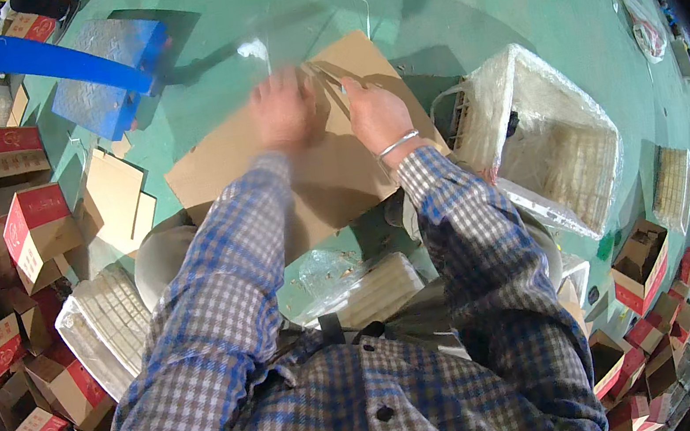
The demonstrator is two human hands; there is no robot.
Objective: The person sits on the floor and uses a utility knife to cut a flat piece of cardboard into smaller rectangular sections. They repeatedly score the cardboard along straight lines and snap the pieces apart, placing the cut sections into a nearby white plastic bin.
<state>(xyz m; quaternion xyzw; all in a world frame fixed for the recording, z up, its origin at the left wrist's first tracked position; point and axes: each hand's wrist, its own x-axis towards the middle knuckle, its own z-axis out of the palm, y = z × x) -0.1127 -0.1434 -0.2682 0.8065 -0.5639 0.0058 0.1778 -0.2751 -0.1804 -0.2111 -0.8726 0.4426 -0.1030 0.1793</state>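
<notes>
A large sheet of brown corrugated cardboard (pixel 339 179) lies before me, above the green floor. My left hand (pixel 284 109) is over its far edge, palm down and blurred, with nothing visible in its grasp. To its right, my right hand (pixel 378 115) is curled around a small thin tool (pixel 343 89) that it mostly hides; only a narrow pale tip shows by the index finger, so its kind is unclear. A narrow fold or slit (pixel 327 75) in the cardboard runs beside that fingertip. A metal bangle (pixel 398 143) circles my right wrist.
On the right stands a plastic-wrapped white crate (pixel 557 137), its open side facing up. A blue metal stand (pixel 97 78) is at upper left. Red-and-white cartons (pixel 39 228) crowd the left, near flat cardboard pieces (pixel 110 200). Another wrapped crate (pixel 104 325) sits beside my left leg.
</notes>
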